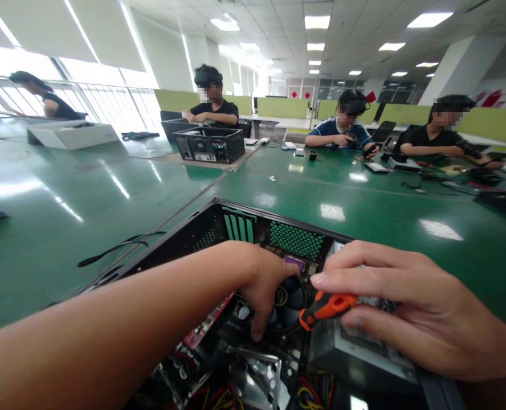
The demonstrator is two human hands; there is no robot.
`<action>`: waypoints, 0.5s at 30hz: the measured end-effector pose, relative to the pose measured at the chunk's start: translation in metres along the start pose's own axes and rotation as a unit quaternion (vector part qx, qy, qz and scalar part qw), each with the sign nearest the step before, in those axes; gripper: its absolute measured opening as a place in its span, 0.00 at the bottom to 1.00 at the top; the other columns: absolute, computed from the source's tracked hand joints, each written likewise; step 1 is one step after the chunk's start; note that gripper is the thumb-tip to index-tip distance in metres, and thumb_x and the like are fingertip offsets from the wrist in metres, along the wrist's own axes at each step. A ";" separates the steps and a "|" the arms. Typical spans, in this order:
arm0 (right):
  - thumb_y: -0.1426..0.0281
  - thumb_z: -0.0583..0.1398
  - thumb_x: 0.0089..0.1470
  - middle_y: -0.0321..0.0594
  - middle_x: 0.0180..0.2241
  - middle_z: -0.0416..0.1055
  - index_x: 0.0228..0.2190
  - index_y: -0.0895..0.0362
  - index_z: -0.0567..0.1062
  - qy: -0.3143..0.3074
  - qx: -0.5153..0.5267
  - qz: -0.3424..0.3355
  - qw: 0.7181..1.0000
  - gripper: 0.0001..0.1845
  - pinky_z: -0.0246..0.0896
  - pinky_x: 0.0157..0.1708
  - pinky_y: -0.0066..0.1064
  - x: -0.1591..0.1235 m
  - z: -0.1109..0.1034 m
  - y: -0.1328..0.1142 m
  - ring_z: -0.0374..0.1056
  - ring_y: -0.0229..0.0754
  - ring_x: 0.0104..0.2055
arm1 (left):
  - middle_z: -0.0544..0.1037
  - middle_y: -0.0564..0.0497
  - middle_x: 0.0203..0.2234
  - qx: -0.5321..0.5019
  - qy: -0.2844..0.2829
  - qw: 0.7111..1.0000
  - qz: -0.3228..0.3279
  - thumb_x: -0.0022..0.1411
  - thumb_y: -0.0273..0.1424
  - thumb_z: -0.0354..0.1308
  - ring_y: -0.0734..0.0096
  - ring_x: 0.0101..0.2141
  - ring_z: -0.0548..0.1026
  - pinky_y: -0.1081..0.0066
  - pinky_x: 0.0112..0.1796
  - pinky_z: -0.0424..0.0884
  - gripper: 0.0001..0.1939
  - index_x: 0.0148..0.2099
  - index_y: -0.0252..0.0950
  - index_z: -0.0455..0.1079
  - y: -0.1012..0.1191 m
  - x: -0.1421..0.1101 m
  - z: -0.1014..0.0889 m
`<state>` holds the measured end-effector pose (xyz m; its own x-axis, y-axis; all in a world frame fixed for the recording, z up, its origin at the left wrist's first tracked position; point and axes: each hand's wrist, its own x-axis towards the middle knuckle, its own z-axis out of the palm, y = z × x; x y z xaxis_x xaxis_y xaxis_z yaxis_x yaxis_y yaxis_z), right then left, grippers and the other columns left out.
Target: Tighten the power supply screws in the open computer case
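Note:
An open black computer case (180,236) lies in front of me with its inside showing. My left hand (264,279) reaches down into it, thumb and fingers curled round the left side of a dark round cooling fan (293,299); some fingertips are hidden. My right hand (407,302) is closed on an orange and black screwdriver (330,307) above the metal power supply box (355,350), just right of the fan. The screwdriver's handle end points left, and its shaft cannot be made out. A red circuit board (208,322) sits left of the fan.
Bundled coloured cables (315,393) and a shiny metal bracket (259,376) lie in the near part of the case. A black cable (116,247) rests on the green table (184,199). Across it, several people work, one behind another black case (210,145).

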<state>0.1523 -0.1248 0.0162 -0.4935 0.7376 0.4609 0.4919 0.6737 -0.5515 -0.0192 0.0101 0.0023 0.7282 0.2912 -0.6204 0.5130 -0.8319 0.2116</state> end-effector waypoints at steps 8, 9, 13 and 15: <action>0.79 0.58 0.52 0.36 0.44 0.72 0.49 0.51 0.66 -0.008 0.030 0.001 1.000 0.23 0.63 0.47 0.31 0.000 -0.001 0.001 0.67 0.37 0.47 | 0.63 0.46 0.57 0.021 -0.018 0.999 -0.016 0.26 0.34 0.67 0.47 0.53 0.64 0.59 0.50 0.63 0.63 0.65 0.42 0.42 0.001 0.000 0.000; 0.79 0.60 0.51 0.36 0.41 0.73 0.48 0.51 0.67 -0.004 0.051 -0.009 0.999 0.23 0.63 0.46 0.32 0.000 -0.001 0.002 0.68 0.37 0.44 | 0.62 0.45 0.57 0.028 -0.020 0.999 -0.020 0.26 0.34 0.67 0.47 0.53 0.64 0.58 0.49 0.63 0.64 0.66 0.41 0.40 0.002 -0.001 -0.001; 0.78 0.65 0.46 0.33 0.34 0.72 0.44 0.52 0.67 0.029 0.089 -0.017 0.995 0.23 0.64 0.41 0.31 -0.001 0.003 0.003 0.68 0.34 0.36 | 0.64 0.44 0.56 0.035 -0.036 0.998 -0.031 0.27 0.34 0.67 0.47 0.52 0.66 0.59 0.47 0.65 0.62 0.65 0.45 0.41 0.004 -0.002 -0.003; 0.76 0.66 0.45 0.33 0.33 0.70 0.41 0.53 0.68 0.037 0.087 -0.008 0.995 0.21 0.65 0.38 0.29 -0.001 0.004 0.003 0.67 0.34 0.34 | 0.65 0.44 0.56 0.034 -0.044 0.998 -0.035 0.27 0.35 0.67 0.48 0.51 0.67 0.59 0.47 0.66 0.62 0.65 0.45 0.41 0.003 -0.001 -0.003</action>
<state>0.1517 -0.1240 0.0111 -0.4427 0.7325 0.5172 0.3493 0.6720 -0.6530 -0.0170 0.0082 0.0058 0.6475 0.3096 -0.6964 0.5264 -0.8424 0.1150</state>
